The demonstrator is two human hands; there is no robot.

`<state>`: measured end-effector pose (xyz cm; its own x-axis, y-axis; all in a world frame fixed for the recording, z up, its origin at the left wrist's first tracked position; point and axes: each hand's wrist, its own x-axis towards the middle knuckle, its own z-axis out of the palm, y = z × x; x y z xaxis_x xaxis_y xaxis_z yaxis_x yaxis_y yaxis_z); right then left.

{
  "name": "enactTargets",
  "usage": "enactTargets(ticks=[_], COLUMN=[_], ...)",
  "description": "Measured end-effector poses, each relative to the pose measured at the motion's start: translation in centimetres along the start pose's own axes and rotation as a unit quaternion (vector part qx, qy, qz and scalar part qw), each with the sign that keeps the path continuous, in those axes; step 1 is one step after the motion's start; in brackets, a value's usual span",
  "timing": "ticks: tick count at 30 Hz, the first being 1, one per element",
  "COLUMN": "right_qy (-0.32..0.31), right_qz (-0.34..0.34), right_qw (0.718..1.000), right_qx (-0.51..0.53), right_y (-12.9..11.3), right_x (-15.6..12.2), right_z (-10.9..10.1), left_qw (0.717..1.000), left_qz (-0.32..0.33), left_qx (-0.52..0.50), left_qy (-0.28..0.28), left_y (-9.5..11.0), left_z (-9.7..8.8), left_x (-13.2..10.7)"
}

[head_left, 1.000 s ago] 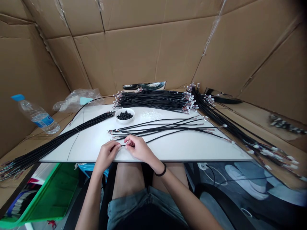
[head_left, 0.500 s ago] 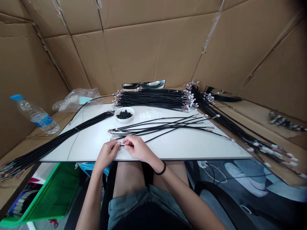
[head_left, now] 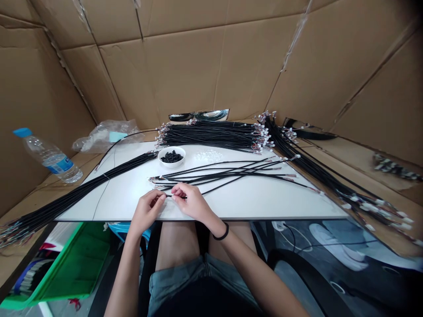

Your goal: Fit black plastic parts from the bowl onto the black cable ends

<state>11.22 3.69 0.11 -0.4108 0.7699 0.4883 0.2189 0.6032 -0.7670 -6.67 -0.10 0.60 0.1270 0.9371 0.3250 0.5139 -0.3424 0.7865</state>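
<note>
Near the front edge of the white tabletop, my left hand (head_left: 150, 208) and my right hand (head_left: 191, 201) pinch a black cable (head_left: 168, 196) between them. A short dark stretch of it shows in the gap between my fingertips; its end inside my left fingers is hidden. Just beyond my hands lies a loose group of black cables (head_left: 218, 176) with small white connectors and coloured wire ends. A white bowl (head_left: 172, 164) of short black sleeve pieces (head_left: 171, 156) stands behind them. Small clear-white pieces (head_left: 209, 156) are scattered right of the bowl.
A thick stack of black cables (head_left: 211, 135) lies at the back. Cable bundles run along the left (head_left: 99, 182) and right (head_left: 317, 171) sides. A water bottle (head_left: 54, 160) and plastic bag (head_left: 102, 137) stand left. Cardboard walls (head_left: 185, 70) enclose the table; a green bin (head_left: 79, 264) sits below.
Both hands have shifted slightly away from the table's front edge, still pinching the cable. My right fingers have closed in a little. The loose cables and bowl stay in place.
</note>
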Motion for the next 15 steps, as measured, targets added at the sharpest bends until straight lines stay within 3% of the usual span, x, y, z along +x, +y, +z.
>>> enactTargets(ticks=[15], right_qy=[0.011], right_qz=[0.010], right_qw=[0.999], right_qx=[0.029], right_y=[-0.32], right_x=[-0.01], right_z=[-0.05], left_qw=[0.995], left_qz=[-0.037], left_qx=[-0.091], left_qy=[0.020], left_y=[-0.27], left_z=[-0.15], left_x=[-0.23])
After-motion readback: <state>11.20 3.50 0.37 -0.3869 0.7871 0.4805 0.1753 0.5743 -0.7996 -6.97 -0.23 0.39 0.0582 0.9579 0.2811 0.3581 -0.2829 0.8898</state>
